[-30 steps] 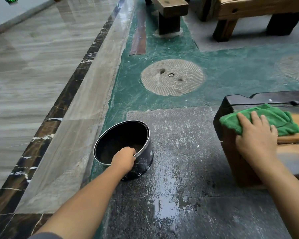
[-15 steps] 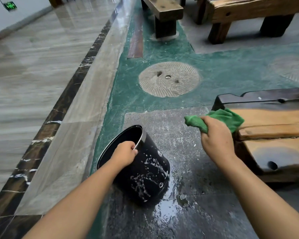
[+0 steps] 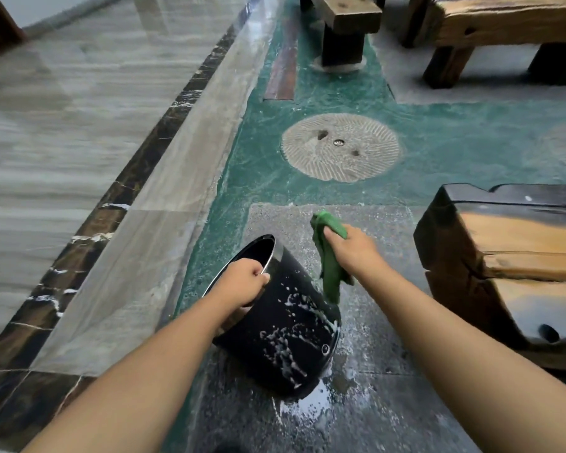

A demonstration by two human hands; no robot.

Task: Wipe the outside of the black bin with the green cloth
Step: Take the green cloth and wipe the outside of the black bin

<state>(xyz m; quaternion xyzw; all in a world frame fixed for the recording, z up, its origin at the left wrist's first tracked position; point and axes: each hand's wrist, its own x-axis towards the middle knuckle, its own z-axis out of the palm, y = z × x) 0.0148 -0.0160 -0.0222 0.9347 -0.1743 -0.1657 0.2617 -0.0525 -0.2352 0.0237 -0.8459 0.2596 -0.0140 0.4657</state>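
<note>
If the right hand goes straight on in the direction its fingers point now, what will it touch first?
The right hand points up and left in the picture, gripping the green cloth. Ahead lies only bare grey stone floor; the black bin sits lower-left, probably off that line. Depth is unclear.

1. The floor fills the frame: dark speckled stone, wet, in the lower centre; green terrazzo above it; grey marble tiles with a dark veined border strip at left.
2. A round ridged grey stone disc is set flush into the green area, upper centre.
3. The black round bin, tilted, rests on its bottom edge on the wet stone, a puddle just beside it.
4. A dark wooden block bench stands at right; two more rough wooden benches stand along the top edge.
</note>
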